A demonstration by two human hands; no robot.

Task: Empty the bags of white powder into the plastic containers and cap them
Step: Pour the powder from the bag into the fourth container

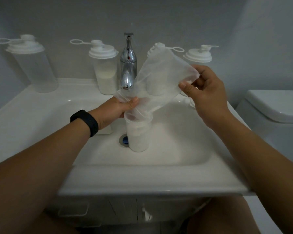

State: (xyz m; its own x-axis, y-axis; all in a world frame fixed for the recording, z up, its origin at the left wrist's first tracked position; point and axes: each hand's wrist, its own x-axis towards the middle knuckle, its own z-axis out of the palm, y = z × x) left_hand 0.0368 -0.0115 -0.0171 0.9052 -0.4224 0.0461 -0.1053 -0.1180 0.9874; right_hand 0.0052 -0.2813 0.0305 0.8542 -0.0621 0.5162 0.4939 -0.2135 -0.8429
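Note:
An uncapped plastic container (pixel 139 137) partly filled with white powder stands in the sink basin beside the drain. A thin clear bag (pixel 161 81) slopes down from upper right into its mouth. My left hand (pixel 118 110) grips the bag's bunched lower end at the container's rim. My right hand (pixel 208 97) pinches the raised far end of the bag. The bag looks nearly empty.
A white sink (pixel 184 149) with a chrome tap (pixel 128 65) at the back. Capped containers stand on the ledge: an empty-looking one (pixel 33 65) far left, one with powder (pixel 106 68) left of the tap, and others (pixel 197 55) partly hidden by the bag. A toilet (pixel 274 107) stands right.

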